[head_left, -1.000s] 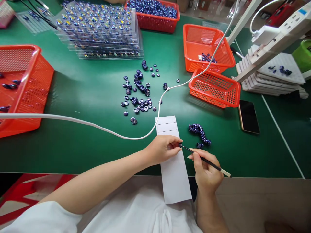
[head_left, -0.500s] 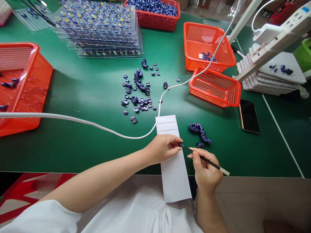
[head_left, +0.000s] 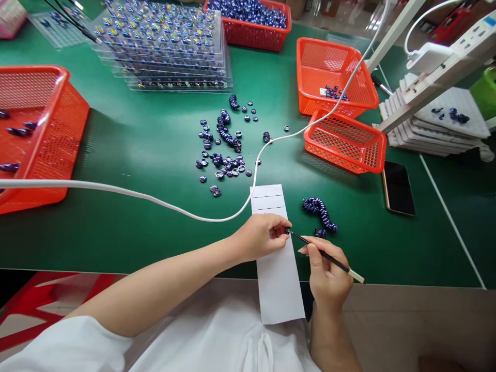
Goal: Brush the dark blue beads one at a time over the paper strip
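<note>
Between the thumb and forefinger of my left hand (head_left: 264, 236) is a small dark shiny piece (head_left: 288, 230); most of it is hidden by the fingertips. My right hand (head_left: 329, 271) grips a thin black brush (head_left: 333, 259) with a pale handle end, and its fine tip meets the piece. Beneath my left hand lies a strip of white paper (head_left: 279, 289) with a few printed lines, overhanging the table edge. A curved row of glossy dark-blue pieces (head_left: 321, 211) sits just beyond my right hand. More such loose pieces (head_left: 228, 164) are scattered farther off.
A white cable (head_left: 186, 213) crosses the green table. Red baskets stand left (head_left: 73, 139), back (head_left: 258, 39) and right (head_left: 349, 142). Stacked clear trays (head_left: 182, 85) hold striped pieces at the back. A phone (head_left: 399, 188) lies right, near a power strip (head_left: 470, 39).
The view has shifted slightly, so the table's things appear a little farther right. Both hands keep nearly the same pose, with the brush tip still at the small piece.
</note>
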`<state>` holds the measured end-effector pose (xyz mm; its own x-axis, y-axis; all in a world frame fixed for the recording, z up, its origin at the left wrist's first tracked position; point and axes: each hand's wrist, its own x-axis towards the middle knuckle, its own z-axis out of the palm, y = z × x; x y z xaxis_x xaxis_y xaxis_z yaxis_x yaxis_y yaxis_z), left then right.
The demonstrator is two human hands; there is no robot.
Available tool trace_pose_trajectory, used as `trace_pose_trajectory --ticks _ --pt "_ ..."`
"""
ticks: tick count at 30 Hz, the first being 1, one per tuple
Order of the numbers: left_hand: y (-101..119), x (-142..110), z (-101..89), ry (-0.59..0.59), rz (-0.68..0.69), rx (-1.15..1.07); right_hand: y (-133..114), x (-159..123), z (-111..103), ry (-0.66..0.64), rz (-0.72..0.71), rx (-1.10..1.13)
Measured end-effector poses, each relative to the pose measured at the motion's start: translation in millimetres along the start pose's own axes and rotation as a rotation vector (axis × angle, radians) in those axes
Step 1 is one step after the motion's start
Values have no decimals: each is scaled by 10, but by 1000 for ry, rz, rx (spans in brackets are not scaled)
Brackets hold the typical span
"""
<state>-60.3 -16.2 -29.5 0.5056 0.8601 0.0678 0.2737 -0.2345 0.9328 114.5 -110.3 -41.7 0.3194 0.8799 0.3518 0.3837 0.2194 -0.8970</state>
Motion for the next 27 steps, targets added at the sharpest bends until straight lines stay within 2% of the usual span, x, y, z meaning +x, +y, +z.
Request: trace_pose_trajectory --ticks 3,8,15,20,27 --pt "13 2 -7 -1 -16 13 4 18 2 -7 -47 9" --pt "16 -1 4 9 -16 31 -1 30 14 92 -41 78" --pt "21 -8 15 18 0 64 -25 41 4 -14 -8 -42" --pt "2 -19 39 41 24 83 -7 58 20 -11 -39 -56" --pt "9 -16 33 22 9 99 -27 43 16 7 -6 -44"
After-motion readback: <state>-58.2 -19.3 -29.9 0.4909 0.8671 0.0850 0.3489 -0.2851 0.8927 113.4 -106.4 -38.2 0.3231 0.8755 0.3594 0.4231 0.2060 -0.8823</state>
